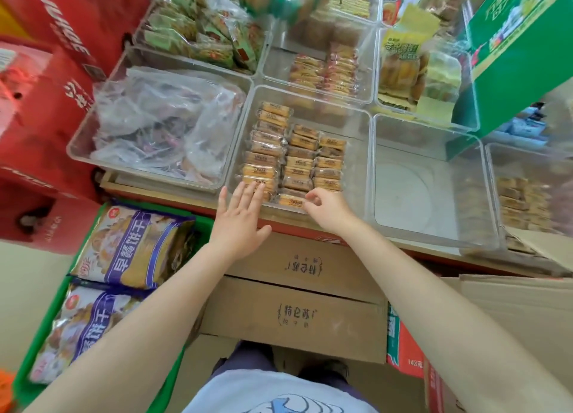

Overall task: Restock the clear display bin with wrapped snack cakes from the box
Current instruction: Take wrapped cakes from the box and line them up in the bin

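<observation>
Left fingers (248, 192): straight and spread, tips lying on the nearest cakes.
Right hand (325, 208): fingers curled, pinching the front snack cake (290, 201).
Cakes: three rows inside the clear display bin (356, 152).
Box (294, 316): brown cardboard, under both forearms.

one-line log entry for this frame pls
left hand: flat on cake rows | right hand: pinching front snack cake | clear bin: part filled
</observation>
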Tool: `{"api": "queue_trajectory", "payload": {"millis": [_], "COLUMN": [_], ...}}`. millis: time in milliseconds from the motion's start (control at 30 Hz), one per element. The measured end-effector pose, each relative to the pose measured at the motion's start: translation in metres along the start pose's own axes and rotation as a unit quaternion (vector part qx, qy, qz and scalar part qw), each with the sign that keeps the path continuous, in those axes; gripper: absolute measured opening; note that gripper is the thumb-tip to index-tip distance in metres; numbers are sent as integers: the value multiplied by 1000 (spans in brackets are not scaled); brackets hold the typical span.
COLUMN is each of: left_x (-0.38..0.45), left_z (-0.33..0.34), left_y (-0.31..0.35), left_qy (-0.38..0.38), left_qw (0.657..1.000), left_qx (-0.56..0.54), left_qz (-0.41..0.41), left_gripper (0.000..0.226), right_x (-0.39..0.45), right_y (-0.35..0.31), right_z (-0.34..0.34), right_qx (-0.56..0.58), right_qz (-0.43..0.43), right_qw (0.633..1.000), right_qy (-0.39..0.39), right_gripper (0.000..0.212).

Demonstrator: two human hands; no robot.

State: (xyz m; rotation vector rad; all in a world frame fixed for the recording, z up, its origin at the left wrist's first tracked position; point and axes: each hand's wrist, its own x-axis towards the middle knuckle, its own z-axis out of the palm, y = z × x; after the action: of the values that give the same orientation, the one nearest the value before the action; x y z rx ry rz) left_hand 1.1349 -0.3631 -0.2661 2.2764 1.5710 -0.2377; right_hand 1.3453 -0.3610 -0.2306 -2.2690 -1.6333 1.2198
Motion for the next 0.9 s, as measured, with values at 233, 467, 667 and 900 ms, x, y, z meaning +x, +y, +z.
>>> {"api": "queue_trajectory", "payload": {"millis": [233, 467, 667, 900], "left_x": [-16, -69, -120, -132], "left_z": [-39, -40, 13, 48], "left_y": [49, 278, 423, 462], "left_qy": [42, -30, -118, -100], "left_qw": [989, 932, 893, 852], "left_qx": [-140, -319, -386, -497], "left_qz": [-29, 170, 200, 132], "left_gripper": [58, 27, 92, 97], "right_x": [-122, -235, -268, -239], "right_y": [59, 183, 325, 430], "right_z": [-86, -170, -187, -158], "right_qx": [44, 136, 118, -87], "right_qz": [-106, -64, 61, 117], "right_qw": [991, 948, 955, 989], "right_qy": [73, 282, 266, -37], "right_gripper": [18, 17, 19, 23]}}
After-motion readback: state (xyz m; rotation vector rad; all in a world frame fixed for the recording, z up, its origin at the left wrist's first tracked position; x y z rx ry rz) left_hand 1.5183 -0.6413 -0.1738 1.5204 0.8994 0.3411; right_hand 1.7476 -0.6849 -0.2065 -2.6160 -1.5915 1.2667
